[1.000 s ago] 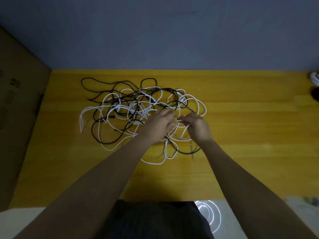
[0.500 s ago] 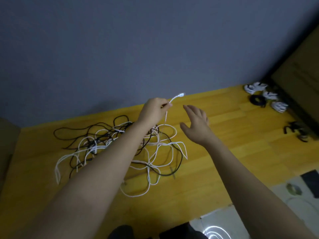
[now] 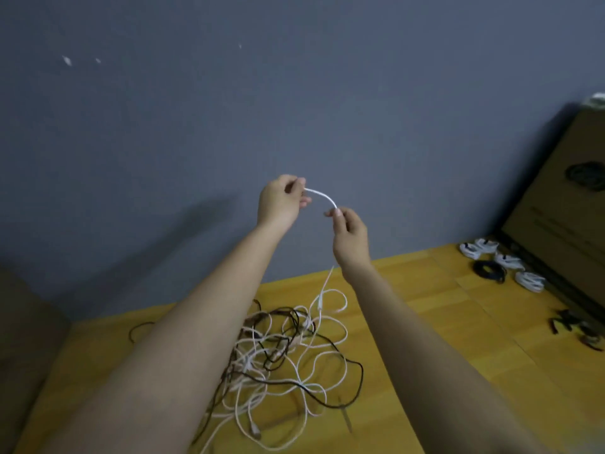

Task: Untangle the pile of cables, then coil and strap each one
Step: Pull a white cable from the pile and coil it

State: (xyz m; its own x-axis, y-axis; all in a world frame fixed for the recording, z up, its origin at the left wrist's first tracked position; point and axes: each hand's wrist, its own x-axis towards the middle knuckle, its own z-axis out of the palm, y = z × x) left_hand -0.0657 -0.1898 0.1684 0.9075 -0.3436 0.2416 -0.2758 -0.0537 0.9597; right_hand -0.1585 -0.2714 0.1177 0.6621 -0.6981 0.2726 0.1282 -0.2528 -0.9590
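Observation:
A tangled pile of white and black cables (image 3: 288, 362) lies on the yellow wooden floor (image 3: 442, 339). One white cable (image 3: 322, 195) is lifted high above the pile, in front of the grey wall. My left hand (image 3: 281, 201) pinches its end. My right hand (image 3: 348, 234) grips the same cable a short way along, so a small arc spans between the hands. From my right hand the cable hangs down into the pile.
At the right, by a brown cardboard box (image 3: 556, 204), lie three white coiled cables (image 3: 505, 260) and one black coiled cable (image 3: 489, 270). Loose black straps (image 3: 576, 326) lie nearer on the floor. A brown surface stands at the far left.
Both hands rose from the pile. The left hand lifted the white cable's end up, and the right hand, open half a second ago, has taken hold of the cable. The view tilted up and right.

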